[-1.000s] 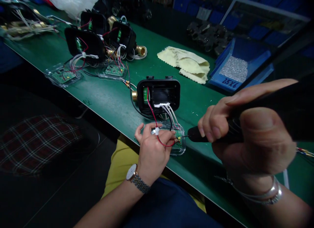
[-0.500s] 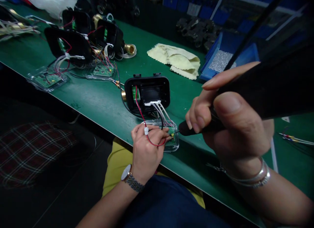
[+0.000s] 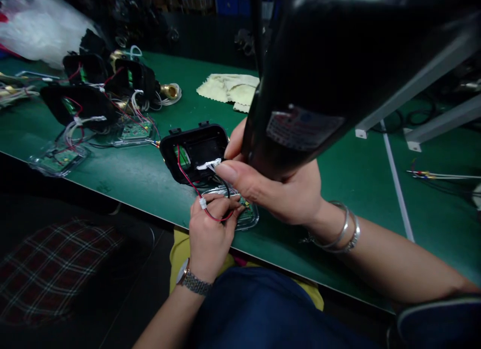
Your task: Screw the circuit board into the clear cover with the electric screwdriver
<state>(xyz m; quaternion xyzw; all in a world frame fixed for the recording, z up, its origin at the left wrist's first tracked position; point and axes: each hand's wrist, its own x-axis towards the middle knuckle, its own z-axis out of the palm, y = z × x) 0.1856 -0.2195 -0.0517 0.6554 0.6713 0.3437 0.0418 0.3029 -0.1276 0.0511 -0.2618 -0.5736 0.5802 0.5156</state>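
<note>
My right hand (image 3: 285, 189) is clenched round the black driver (image 3: 319, 73); at its 8 o'clock my left hand (image 3: 210, 229) pinches the clear-cased board (image 3: 250, 216) on the tabletop (image 3: 356, 179).

The right hand (image 3: 285, 194) grips a black power tool (image 3: 319, 73) above the clear-cased circuit board (image 3: 246, 216), which the left hand (image 3: 208, 234) steadies on the green counter (image 3: 131, 173) beside an open black housing (image 3: 195, 148).

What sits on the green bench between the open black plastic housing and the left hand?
In the head view, the clear plastic tray holding a green circuit board, with red and black wires looping from the black housing to the left hand.
</note>
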